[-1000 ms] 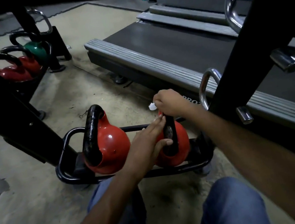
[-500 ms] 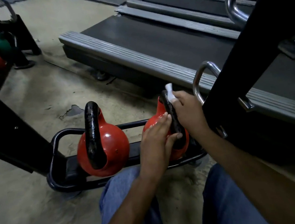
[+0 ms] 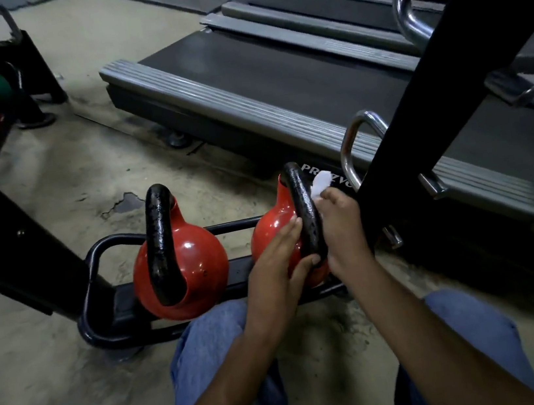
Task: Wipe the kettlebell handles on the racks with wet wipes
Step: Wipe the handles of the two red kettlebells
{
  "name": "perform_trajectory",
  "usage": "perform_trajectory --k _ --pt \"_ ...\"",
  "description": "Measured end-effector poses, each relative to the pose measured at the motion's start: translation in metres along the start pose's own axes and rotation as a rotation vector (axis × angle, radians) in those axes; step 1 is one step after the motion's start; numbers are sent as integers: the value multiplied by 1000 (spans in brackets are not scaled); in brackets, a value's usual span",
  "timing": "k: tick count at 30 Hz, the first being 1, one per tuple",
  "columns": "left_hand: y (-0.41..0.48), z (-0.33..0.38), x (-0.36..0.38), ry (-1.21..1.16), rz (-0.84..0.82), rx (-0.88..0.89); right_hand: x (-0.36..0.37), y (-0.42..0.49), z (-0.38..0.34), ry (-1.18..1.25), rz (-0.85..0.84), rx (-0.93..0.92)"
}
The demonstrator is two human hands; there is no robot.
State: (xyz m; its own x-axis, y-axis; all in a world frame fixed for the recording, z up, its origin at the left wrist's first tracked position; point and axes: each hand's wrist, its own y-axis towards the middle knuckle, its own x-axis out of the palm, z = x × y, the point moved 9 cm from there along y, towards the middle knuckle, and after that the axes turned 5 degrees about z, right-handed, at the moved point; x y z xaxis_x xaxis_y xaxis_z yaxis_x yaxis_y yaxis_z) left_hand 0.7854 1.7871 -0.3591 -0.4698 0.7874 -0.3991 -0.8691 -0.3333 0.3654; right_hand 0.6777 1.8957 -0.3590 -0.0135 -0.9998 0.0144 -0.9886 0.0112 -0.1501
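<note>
Two red kettlebells on a low rack [image 3: 95,257], with a treadmill [image 3: 241,79] behind. The left kettlebell [image 3: 198,263] stands untouched. On the right kettlebell [image 3: 273,232] I see the left hand [image 3: 277,259], its fingers flat against the red body and its thumb hooked round the near end of the black handle [image 3: 304,207]. The right hand [image 3: 342,226], fingers curled, pinches a white wipe [image 3: 320,183] against the handle's right side, and the wipe's free end sticks up above the hand.

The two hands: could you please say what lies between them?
In the head view, the black kettlebell handle stands between the left hand and the right hand holding a wipe.
</note>
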Motion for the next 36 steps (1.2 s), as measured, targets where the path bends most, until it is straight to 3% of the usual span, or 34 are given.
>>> perform_trajectory --k 2,4,7,11,13,15,17,20,22,26,29,31,32,34,36 --pt "-9 -7 4 -69 -47 -89 4 -8 -19 -340 13 -329" --pt "-17 -7 12 -115 -116 -149 22 1 -37 -511 -118 -527" --pt "-20 -3 18 -64 -143 -170 66 33 -60 -875 -422 -768" --pt "-18 -2 19 1 -202 -217 98 12 -54 -1631 -826 -1135" --pt "-18 -2 19 10 -221 -222 92 -16 -47 -1788 -974 -1267" --pt "-17 -2 19 7 -218 -228 89 -21 -51 -1749 -999 -1275" --pt "-17 -3 20 36 -223 -221 93 -3 -61 -1689 -908 -1219" --pt "-18 -5 20 8 -239 -223 100 36 -62 -1693 -801 -946" --pt "-18 -6 19 -11 -236 -233 108 43 -61 -1761 -790 -878" --pt "-20 -8 21 -20 -249 -229 116 19 -60 -1898 -926 -980" --pt "-19 -10 21 -27 -243 -227 101 8 -54 -1808 -978 -1044" --pt "-19 -9 19 -54 -213 -219 82 5 -55 -1592 -832 -1128" --pt "-19 -10 19 -76 -205 -224 67 0 -57 -1371 -710 -1109" --pt "-21 -11 19 -111 -185 -230 25 -17 -60 -821 -397 -891" --pt "-23 -11 18 -130 -170 -223 -3 -23 -38 -409 -152 -523"
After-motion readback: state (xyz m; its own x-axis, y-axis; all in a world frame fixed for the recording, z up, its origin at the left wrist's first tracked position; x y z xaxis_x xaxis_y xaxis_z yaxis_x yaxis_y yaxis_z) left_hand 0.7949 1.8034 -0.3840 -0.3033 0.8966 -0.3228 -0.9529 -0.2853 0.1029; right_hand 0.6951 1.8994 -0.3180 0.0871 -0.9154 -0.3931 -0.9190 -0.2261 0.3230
